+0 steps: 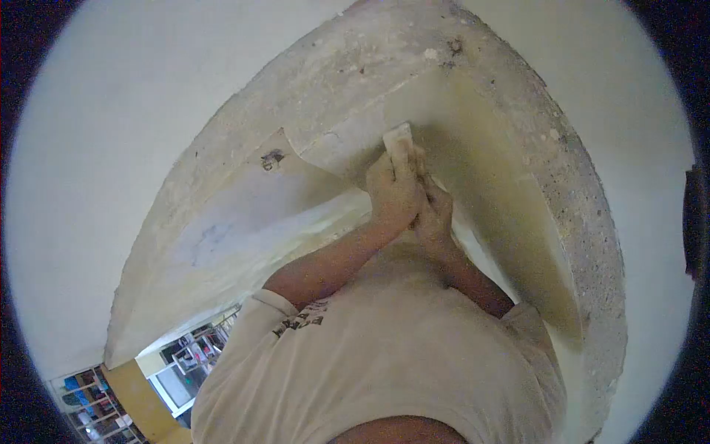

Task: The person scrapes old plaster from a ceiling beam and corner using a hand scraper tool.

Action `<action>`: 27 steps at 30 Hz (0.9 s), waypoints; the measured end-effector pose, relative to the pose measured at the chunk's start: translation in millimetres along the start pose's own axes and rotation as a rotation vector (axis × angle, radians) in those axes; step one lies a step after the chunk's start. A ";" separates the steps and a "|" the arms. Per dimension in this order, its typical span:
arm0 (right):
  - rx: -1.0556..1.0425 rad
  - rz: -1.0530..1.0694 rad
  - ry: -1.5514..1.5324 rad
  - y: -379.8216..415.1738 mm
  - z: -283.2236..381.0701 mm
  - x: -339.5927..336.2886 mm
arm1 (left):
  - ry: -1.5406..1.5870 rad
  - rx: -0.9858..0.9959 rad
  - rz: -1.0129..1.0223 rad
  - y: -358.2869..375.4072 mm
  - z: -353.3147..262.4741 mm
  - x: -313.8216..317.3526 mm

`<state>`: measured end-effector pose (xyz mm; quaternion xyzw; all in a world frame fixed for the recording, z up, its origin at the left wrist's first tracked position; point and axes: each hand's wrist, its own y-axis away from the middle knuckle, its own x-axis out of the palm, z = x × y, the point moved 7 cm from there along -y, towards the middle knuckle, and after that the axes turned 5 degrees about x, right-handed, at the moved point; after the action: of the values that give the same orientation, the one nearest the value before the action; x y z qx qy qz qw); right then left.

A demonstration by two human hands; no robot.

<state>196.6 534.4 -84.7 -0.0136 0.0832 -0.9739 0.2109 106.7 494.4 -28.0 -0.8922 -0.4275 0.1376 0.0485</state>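
The left hand (392, 194) is closed tight around a pale block (398, 140), whose end pokes out past the fingers and presses flat against the wall (473, 170). The right hand (435, 216) lies just beside the left, touching it, fingers curled shut over the left hand's side; whether it grips the block itself I cannot tell. Both forearms run from a cream shirt (384, 355) with short sleeves and dark print near one cuff. The block sits at an inner corner where a yellowish smooth patch (510, 237) meets rough grey plaster (370, 66). A small dark mark (271, 157) shows on the plaster, well apart from the hands. Shelves (96, 407) appear at the lower left edge.
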 end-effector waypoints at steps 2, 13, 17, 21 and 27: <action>0.385 0.201 -0.079 -5.9 32.5 6.3 | 0.043 0.038 -0.003 -16.3 -30.4 -6.2; 0.385 0.144 -0.091 -1.6 35.2 6.7 | 0.212 -0.025 0.004 -17.8 -26.7 -7.8; 0.233 0.051 -0.150 -1.8 25.2 9.2 | 0.056 0.009 -0.007 -17.3 -39.7 -13.1; 0.472 0.269 -0.083 -6.6 35.9 16.4 | 0.049 0.022 -0.058 -15.7 -28.1 -15.8; 0.451 0.097 -0.224 -5.3 49.2 15.7 | 0.192 0.004 0.050 -26.8 -41.0 -16.9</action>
<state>183.2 525.0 -35.5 -0.0700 -0.1592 -0.9490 0.2631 88.2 499.5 20.2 -0.9115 -0.3982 0.0534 0.0878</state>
